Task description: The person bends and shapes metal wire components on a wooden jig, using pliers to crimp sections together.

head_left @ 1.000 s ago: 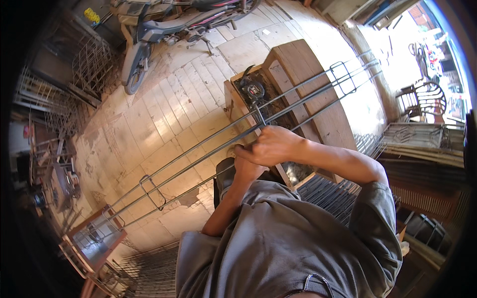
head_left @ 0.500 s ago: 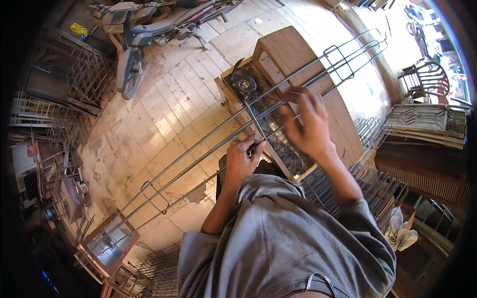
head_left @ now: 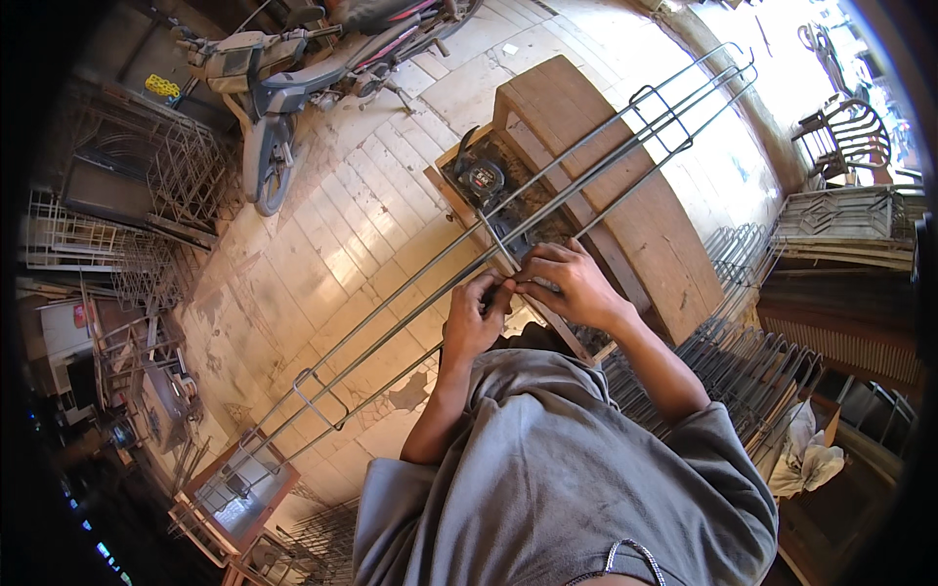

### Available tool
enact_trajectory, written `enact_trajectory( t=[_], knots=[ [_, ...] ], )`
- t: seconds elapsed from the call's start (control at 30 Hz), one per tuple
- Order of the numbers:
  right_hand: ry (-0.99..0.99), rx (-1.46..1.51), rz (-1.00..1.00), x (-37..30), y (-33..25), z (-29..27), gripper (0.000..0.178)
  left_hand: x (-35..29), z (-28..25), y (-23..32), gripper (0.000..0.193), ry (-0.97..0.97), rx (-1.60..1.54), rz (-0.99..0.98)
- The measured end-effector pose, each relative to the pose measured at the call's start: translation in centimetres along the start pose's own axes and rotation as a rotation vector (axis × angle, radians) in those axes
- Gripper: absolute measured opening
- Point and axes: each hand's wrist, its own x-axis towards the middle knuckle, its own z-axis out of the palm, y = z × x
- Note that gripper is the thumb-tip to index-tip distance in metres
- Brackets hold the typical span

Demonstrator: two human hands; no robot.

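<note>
A long steel rod frame [head_left: 410, 311] with bent wire stirrups lies slantwise before me, across a wooden box bench [head_left: 606, 127]. Where one stirrup [head_left: 499, 241] meets the nearest rod, both hands come together. My left hand [head_left: 473, 320] is closed round that corner, thumb and fingers pinching. Against its fingertips, my right hand [head_left: 575, 286] is closed too, its fingertips pressed together; whatever they pinch is too small to tell. In the bench's open tray, a black tape measure [head_left: 481, 178] lies beyond the stirrup.
A motorbike [head_left: 293, 88] stands on the tiled floor [head_left: 322, 234] at the far left. Stacked wire frames [head_left: 757, 376] crowd the right side, near a wooden chair [head_left: 848, 137]. The rod frame's left end reaches over a small glass-topped table [head_left: 239, 488].
My right hand has come down and left from above the rods to meet my left hand at the stirrup corner. Its fingers have closed. The left hand stays at the corner.
</note>
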Motion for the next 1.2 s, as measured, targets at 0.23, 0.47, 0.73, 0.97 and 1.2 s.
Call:
enact_trajectory(
  t=[0.23, 0.47, 0.73, 0.97, 1.2],
  knots=[
    [0.018, -0.036, -0.013, -0.8, 0.3, 1.0, 0.013, -0.2, 0.0, 0.2, 0.021, 0.045, -0.008, -0.095],
    [0.259, 0.118, 0.073, -2.5, 0.1, 4.0, 0.012, 0.1, 0.0, 0.4, 0.022, 0.16, 0.178, 0.04],
    [0.467, -0.333, -0.019, -3.9, -1.7, 7.8, 0.033, 2.1, -1.6, 4.5, 0.02, -0.13, 0.677, 0.276],
    [0.495, -0.507, 0.001, -3.3, -3.9, 9.1, 0.027, 4.3, -2.0, 6.5, 0.008, -0.453, 1.014, 0.666],
    [0.471, -0.582, -0.039, -3.0, -3.6, 8.6, 0.027, 7.2, -2.6, 7.1, 0.016, -0.795, 1.034, 0.825]
  ],
)
